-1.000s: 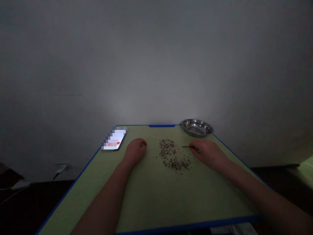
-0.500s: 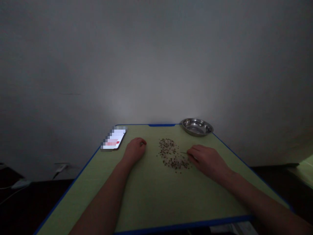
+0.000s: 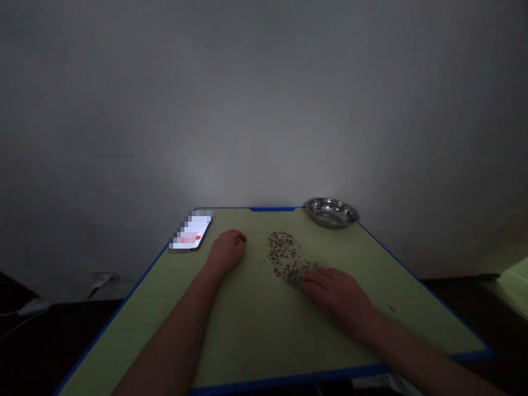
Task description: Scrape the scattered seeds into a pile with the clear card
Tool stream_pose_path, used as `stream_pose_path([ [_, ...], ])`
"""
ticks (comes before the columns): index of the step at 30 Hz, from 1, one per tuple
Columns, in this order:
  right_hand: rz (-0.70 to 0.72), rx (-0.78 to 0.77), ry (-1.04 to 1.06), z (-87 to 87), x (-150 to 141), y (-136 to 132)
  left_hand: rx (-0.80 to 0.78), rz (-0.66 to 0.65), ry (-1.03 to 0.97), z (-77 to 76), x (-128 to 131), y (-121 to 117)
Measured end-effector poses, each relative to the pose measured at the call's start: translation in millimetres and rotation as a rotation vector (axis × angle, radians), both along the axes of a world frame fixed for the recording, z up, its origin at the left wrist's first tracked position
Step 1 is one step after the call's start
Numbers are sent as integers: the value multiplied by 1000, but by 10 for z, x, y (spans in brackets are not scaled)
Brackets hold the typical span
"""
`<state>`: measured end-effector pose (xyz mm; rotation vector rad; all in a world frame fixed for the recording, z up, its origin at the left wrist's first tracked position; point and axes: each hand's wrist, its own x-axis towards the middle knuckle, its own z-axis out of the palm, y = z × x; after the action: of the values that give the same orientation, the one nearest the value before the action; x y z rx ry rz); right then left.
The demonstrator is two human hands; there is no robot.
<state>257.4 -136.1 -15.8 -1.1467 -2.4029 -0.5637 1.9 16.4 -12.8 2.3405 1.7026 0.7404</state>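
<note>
A patch of mixed grains [image 3: 282,248], small dark ones among pale ones, lies spread on the green tabletop [image 3: 251,330]. At the patch's near right edge is my right hand [image 3: 332,289], palm down with fingers pressed together. Half a second ago a thin stick-like tool stuck out from those fingers; now they hide it. My left hand [image 3: 228,248] rests on the table left of the grains, apart from them. Its fingers are curled in, and nothing shows in them.
A shallow steel bowl [image 3: 332,213] stands at the far right corner. Toward the far left edge lies a phone [image 3: 193,231] with a lit screen. A small reddish-brown sliver [image 3: 391,308] is right of my right forearm. Behind the table rises a grey wall [image 3: 264,110].
My right hand has moved toward me and slightly left, onto the near part of the grains. The tool's tip has dropped out of sight. My left hand stays put.
</note>
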Motion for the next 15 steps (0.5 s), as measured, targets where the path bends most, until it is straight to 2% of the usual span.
stream_pose_path([
  [3,33,-16,5,-20,12,-89,-3,4,-3,-8,2,10],
  [8,80,66,39,43,69,-165,-13,6,-3,5,4,3],
  [12,20,81,79,177,120,5,-16,5,4,17,0,-1],
  [15,-11,81,78,200,70,216,-12,0,-1,8,-11,6],
])
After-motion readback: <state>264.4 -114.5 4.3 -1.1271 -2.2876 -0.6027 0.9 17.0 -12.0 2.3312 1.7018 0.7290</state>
